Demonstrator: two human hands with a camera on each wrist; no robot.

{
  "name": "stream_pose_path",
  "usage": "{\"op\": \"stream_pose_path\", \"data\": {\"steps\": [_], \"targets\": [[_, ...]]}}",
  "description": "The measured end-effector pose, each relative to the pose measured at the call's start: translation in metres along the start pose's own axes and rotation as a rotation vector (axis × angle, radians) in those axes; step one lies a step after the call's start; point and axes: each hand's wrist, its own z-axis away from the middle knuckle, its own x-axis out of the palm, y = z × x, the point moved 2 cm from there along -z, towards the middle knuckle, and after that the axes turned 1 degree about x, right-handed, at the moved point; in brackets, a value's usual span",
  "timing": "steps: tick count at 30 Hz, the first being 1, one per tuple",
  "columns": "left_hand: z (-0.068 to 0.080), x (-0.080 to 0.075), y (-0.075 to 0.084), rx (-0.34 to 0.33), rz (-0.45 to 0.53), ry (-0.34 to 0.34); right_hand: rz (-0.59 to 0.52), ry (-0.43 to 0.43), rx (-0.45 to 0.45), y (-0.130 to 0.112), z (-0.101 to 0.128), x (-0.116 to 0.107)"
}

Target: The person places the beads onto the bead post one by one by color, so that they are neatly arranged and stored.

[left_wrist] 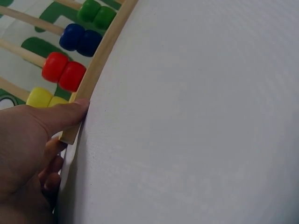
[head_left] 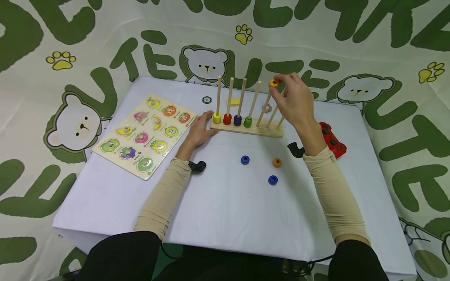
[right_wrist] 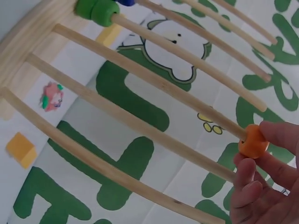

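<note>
A wooden peg stand (head_left: 263, 130) with upright rods stands at the back of the table. From the left, four rods carry beads at their bases: yellow (head_left: 216, 118), red (head_left: 227, 119), blue (head_left: 237, 120) and green (head_left: 247, 121); the red, blue and green show as pairs in the left wrist view. My left hand (head_left: 200, 130) grips the stand's left end, thumb on the base's edge. My right hand (head_left: 296, 100) pinches an orange bead (right_wrist: 253, 141) at the top of the fifth rod (right_wrist: 163, 86), the rod's tip right at the bead. The two rods right of it are bare.
Two blue beads (head_left: 245, 159) (head_left: 272, 180) and an orange bead (head_left: 277, 162) lie in front of the stand. A fruit puzzle board (head_left: 145, 134) is at left, a red game controller (head_left: 332, 139) at right. Behind the stand lie a yellow block (head_left: 233, 102) and a round chip (head_left: 206, 100).
</note>
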Motion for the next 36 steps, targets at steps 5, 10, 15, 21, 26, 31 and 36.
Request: {"op": "stream_pose_path", "data": {"steps": [5, 10, 15, 21, 26, 31, 36], "targets": [[0.002, 0.001, 0.001, 0.001, 0.001, -0.003, 0.019, -0.036, 0.033, 0.003, 0.002, 0.004], [0.003, 0.002, 0.002, 0.002, 0.003, 0.001, 0.005, -0.012, 0.014, 0.004, 0.007, 0.004], [0.004, 0.002, 0.002, 0.004, 0.009, 0.002, -0.02, 0.064, 0.001, 0.004, 0.03, -0.005], [0.003, 0.001, 0.002, 0.007, 0.009, 0.001, 0.106, -0.272, 0.07, 0.019, 0.084, -0.006], [0.001, -0.002, 0.0, 0.018, 0.003, 0.0, 0.149, -0.676, 0.19, 0.045, 0.128, 0.014], [0.0, -0.002, -0.001, 0.007, -0.002, -0.004, 0.086, -0.695, 0.21, 0.064, 0.155, 0.033], [-0.001, -0.001, -0.003, 0.002, -0.003, -0.011, 0.041, -0.58, 0.145, 0.062, 0.159, 0.037]]}}
